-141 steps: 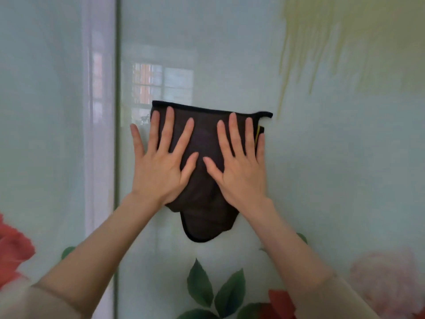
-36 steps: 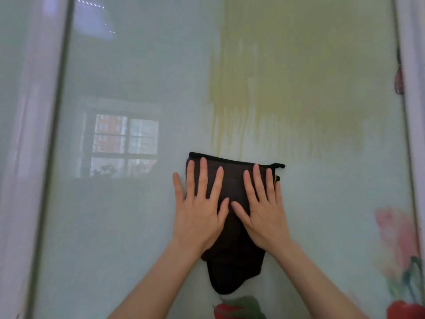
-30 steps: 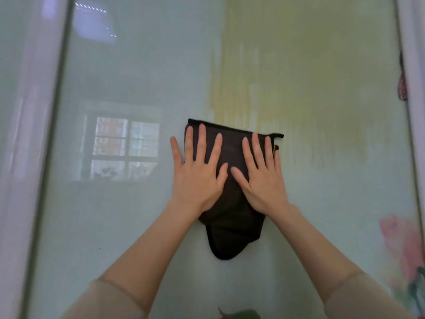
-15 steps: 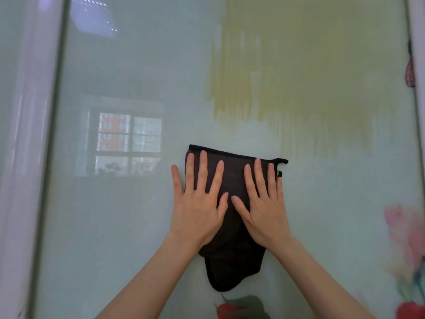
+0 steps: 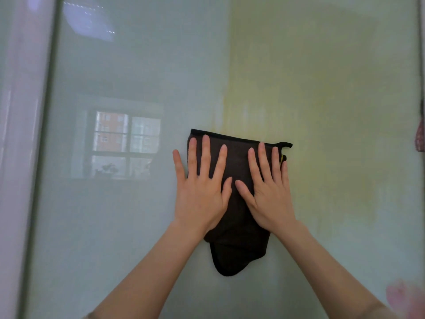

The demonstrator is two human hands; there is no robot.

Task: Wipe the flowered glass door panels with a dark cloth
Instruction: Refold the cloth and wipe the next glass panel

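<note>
Head view: the dark cloth (image 5: 239,249) lies flat against the glass door panel (image 5: 138,226), a little right of the middle of the picture, and its lower corner hangs down in a rounded point. The left hand (image 5: 200,199) and the right hand (image 5: 268,196) press on the cloth side by side, both with straight, spread fingers that point up; the thumbs almost meet. The little finger of the left hand lies on bare glass. Above and to the right of the cloth, the glass has a yellowish painted area (image 5: 322,111). To the left, a window reflection (image 5: 125,143) shows in the panel. A pale frame strip (image 5: 20,157) stands at the far left, and a blurred pink flower (image 5: 404,298) is at the lower right corner.
</note>
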